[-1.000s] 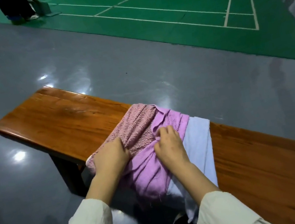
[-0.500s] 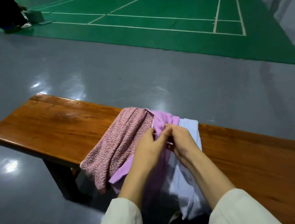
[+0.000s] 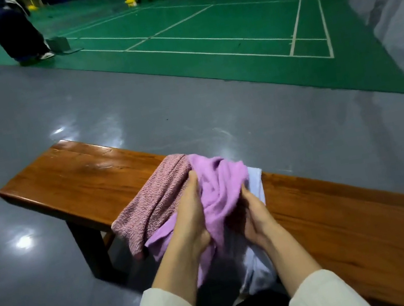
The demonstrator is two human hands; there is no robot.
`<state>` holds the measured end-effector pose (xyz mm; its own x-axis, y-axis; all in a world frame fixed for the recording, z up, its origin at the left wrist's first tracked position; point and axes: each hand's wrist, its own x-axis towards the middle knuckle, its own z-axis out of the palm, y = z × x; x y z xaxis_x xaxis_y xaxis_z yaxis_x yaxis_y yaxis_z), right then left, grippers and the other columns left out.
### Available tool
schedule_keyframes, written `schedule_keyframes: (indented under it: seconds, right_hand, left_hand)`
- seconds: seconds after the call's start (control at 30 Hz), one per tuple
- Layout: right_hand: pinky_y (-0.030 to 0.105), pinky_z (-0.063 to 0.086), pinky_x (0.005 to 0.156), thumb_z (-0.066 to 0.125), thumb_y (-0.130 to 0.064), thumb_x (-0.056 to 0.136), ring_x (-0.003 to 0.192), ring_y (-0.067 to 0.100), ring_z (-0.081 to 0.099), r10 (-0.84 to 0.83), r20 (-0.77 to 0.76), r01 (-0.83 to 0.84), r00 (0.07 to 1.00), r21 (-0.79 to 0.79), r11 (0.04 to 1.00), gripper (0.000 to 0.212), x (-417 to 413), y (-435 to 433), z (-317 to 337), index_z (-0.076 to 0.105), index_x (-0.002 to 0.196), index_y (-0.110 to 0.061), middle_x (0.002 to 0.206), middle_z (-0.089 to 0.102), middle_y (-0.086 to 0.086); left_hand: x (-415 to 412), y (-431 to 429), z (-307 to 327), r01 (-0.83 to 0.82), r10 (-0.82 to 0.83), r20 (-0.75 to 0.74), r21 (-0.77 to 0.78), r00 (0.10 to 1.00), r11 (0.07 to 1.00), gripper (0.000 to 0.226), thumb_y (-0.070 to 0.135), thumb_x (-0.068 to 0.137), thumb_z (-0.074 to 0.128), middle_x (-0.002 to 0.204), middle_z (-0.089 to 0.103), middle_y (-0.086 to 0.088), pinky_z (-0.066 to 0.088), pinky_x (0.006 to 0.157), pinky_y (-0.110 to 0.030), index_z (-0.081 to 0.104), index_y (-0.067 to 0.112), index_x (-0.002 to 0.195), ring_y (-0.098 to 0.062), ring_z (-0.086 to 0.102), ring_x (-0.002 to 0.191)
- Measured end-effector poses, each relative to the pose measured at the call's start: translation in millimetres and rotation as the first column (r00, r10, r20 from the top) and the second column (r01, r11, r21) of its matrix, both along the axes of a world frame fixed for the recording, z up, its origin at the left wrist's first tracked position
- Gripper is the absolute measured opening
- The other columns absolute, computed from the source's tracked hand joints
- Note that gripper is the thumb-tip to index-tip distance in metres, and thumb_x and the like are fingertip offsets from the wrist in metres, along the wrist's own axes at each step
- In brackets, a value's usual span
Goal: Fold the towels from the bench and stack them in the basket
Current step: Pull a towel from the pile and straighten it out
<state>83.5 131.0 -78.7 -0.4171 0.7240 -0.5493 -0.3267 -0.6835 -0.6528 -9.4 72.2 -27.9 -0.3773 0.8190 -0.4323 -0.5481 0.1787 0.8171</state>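
Head view: half a second ago both hands met at the far edge of the lilac towel (image 3: 217, 182). Now they have drawn apart, and the cloth is bunched and raised between them. The left hand (image 3: 193, 219) has its fingers curled round the towel's left folds, thumb pointing away from the person. The right hand (image 3: 255, 216) grips the right side, its fingers tucked into the cloth. Just left of the left fingers, a pink knitted towel (image 3: 160, 200) lies across the wooden bench (image 3: 78, 180) and hangs over its near edge. A pale towel (image 3: 255, 178) lies under and just right of the right fingers. Beyond the fingertips spreads glossy grey floor (image 3: 131, 97), then a green court (image 3: 201, 31) with white lines. A person in dark clothes (image 3: 18, 34) stands far off, left of the hands.
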Motion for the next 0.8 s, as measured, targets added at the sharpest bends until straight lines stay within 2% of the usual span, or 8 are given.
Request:
schedule_keyframes:
  seconds: [0.1,0.17,0.23,0.3,0.4,0.6,0.7,0.8]
  right_hand:
    - [0.030,0.055,0.070,0.044,-0.038,0.099,0.076,0.023,0.066,-0.042,-0.070,0.033,0.997,-0.118,0.992,0.042,0,-5,4,0.062,0.097,0.001,0.074,0.072,0.015]
    - [0.035,0.055,0.064,0.055,-0.034,0.094,0.073,0.029,0.067,-0.036,-0.012,0.034,0.999,-0.126,0.991,0.044,1,-4,5,0.061,0.105,0.008,0.083,0.070,0.023]
    - [0.035,0.055,0.066,0.062,-0.028,0.088,0.072,0.029,0.069,-0.017,0.009,0.018,1.000,-0.099,0.995,0.039,5,-1,8,0.064,0.106,0.006,0.089,0.070,0.023]
    - [0.035,0.056,0.071,0.062,-0.022,0.086,0.068,0.027,0.069,-0.016,-0.044,0.015,0.999,-0.035,0.999,0.026,12,2,15,0.067,0.097,0.001,0.083,0.071,0.019]
    - [0.034,0.055,0.078,0.063,-0.012,0.083,0.073,0.023,0.068,-0.028,-0.125,0.042,0.992,0.108,0.993,0.019,23,5,30,0.068,0.096,0.001,0.088,0.071,0.019]
    - [0.032,0.053,0.089,0.062,-0.005,0.083,0.089,0.025,0.066,-0.075,-0.188,0.113,0.979,0.196,0.974,0.021,39,2,64,0.066,0.102,0.003,0.097,0.069,0.018]
    - [0.036,0.049,0.095,0.056,-0.010,0.088,0.096,0.028,0.064,-0.161,-0.210,0.194,0.964,0.149,0.970,0.022,64,-1,82,0.066,0.105,0.000,0.103,0.067,0.018]
    - [0.033,0.050,0.080,0.055,-0.009,0.089,0.086,0.025,0.061,-0.290,-0.183,0.321,0.939,0.171,0.932,0.021,106,0,109,0.064,0.105,0.000,0.100,0.065,0.017]
  left_hand:
    - [4,-13,-10,0.128,-0.143,-0.128,-0.119,0.981,0.985,0.031,0.026,0.093,0.060,0.088,0.069,-0.011,0.055,0.053,-0.025,0.064,-0.001,0.108,-0.016,0.067,0.068]
    - [4,-16,-20,0.102,-0.191,-0.390,-0.239,0.901,0.966,0.030,0.020,0.090,0.065,0.096,0.068,-0.021,0.049,0.061,-0.026,0.064,-0.006,0.104,-0.020,0.064,0.074]
    - [4,-18,-23,0.040,-0.147,-0.523,-0.211,0.839,0.977,0.025,0.022,0.089,0.065,0.097,0.070,-0.021,0.047,0.069,-0.030,0.067,-0.001,0.098,-0.021,0.062,0.080]
    - [4,-19,-18,0.033,-0.065,-0.516,-0.071,0.854,0.997,0.014,0.022,0.089,0.063,0.091,0.072,-0.011,0.050,0.075,-0.027,0.068,0.009,0.090,-0.019,0.065,0.085]
    - [13,-17,3,-0.010,0.048,-0.529,0.074,0.847,0.997,0.018,0.010,0.097,0.051,0.084,0.065,0.006,0.046,0.064,-0.007,0.063,0.019,0.087,-0.005,0.059,0.080]
    - [30,-7,23,-0.004,0.113,-0.509,0.209,0.854,0.978,0.010,0.015,0.096,0.054,0.100,0.069,-0.002,0.050,0.091,-0.031,0.064,0.018,0.097,-0.016,0.064,0.101]
    - [44,1,41,-0.008,0.166,-0.541,0.283,0.824,0.959,0.021,0.013,0.099,0.048,0.117,0.063,0.002,0.042,0.102,-0.030,0.057,0.021,0.116,-0.014,0.056,0.117]
    - [66,12,69,0.038,0.176,-0.592,0.331,0.787,0.943,0.033,0.016,0.101,0.045,0.135,0.054,0.002,0.036,0.110,-0.030,0.050,0.018,0.133,-0.010,0.049,0.125]
